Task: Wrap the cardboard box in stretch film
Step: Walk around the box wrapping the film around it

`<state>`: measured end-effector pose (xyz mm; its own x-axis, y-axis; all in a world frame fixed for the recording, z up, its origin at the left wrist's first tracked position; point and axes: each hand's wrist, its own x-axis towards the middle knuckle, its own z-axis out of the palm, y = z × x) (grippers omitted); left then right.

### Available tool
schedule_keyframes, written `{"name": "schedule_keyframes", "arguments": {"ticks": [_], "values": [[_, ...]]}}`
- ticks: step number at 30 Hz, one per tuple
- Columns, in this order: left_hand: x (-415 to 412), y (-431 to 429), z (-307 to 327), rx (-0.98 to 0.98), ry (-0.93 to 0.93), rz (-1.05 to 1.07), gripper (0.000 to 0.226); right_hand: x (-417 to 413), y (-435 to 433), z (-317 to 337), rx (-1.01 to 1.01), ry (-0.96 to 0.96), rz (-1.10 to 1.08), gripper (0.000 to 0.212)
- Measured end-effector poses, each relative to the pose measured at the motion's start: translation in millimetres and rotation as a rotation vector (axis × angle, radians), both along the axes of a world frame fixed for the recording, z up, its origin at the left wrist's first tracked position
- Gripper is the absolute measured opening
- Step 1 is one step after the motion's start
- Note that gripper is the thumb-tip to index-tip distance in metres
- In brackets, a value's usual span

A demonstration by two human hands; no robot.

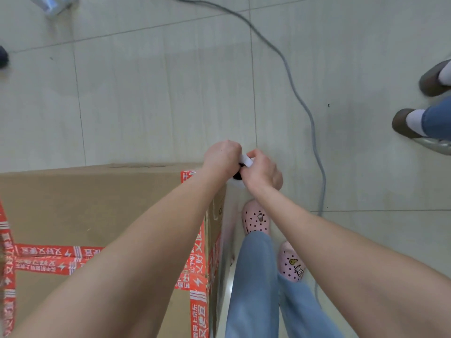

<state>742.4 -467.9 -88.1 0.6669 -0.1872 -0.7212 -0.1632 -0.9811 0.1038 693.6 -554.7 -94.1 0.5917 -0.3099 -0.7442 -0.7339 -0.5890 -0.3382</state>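
While the cardboard box (85,203), banded in red tape (56,258), stands on the floor (146,93) at lower left, the left grip (223,154) and right grip (262,170) are both curled round the stretch film roll (246,160) just off its far right corner. Film seems drawn along the box's right side, so the wrap looks underway. Next, I judge, carry the roll round that corner, keeping tension, clear of the cable (312,118).

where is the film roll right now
In the head view the film roll is mid-frame, gripped between the left hand and right hand, just past the far right corner of the cardboard box.
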Motion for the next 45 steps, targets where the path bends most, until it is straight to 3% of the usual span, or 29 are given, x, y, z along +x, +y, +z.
{"name": "schedule_keyframes", "arguments": {"ticks": [2,4,8,11,14,15,20,24,30,33,36,39,42,45], "values": [[8.0,11.6,0.1,-0.003,0.002,0.139,0.011,15.5,2.7,3.0,-0.03,-0.055,0.1,0.035],[12.5,21.7,-0.5,-0.003,0.0,0.259,0.029,28.2,5.2,5.1,-0.025,-0.116,0.18,0.038],[18.2,37.1,-0.1,0.014,0.006,0.445,0.036,38.8,8.4,0.5,0.056,-0.068,0.133,0.039],[25.1,37.0,-1.7,-0.042,0.055,0.402,0.015,37.0,10.8,-6.9,0.215,0.121,-0.096,0.053],[31.1,29.6,-8.0,-0.12,0.094,0.328,0.049,35.6,14.2,-10.6,0.246,0.125,-0.198,0.046],[33.4,27.8,-10.4,-0.118,0.086,0.291,0.049,35.9,14.7,-12.2,0.228,0.113,-0.185,0.044],[47.3,34.7,-12.9,-0.031,0.014,0.207,0.024,53.9,19.1,-9.6,0.133,0.03,-0.016,0.043],[51.3,60.2,-8.9,-0.043,0.035,0.389,0.011,75.2,36.8,-5.3,0.104,0.01,0.109,0.043],[49.6,98.0,-2.8,-0.054,0.107,0.679,0.016,87.9,71.5,-0.3,0.157,0.035,0.083,0.049],[44.8,100.3,-4.9,-0.033,0.063,0.599,0.026,82.0,79.6,-3.8,0.195,0.16,-0.011,0.057],[47.4,96.0,-6.4,-0.04,-0.062,0.361,0.039,78.4,82.0,-5.4,0.142,0.122,0.041,0.046],[53.0,98.5,-7.5,-0.072,-0.182,0.235,0.031,84.0,83.7,-2.6,0.092,0.053,0.123,0.035],[53.6,108.4,-9.0,-0.098,-0.198,0.378,0.022,96.6,88.2,-0.3,0.054,-0.01,0.278,0.031],[55.3,121.0,-7.6,-0.123,-0.216,0.67,0.017,113.2,99.6,0.2,0.045,-0.098,0.455,0.034]]}}
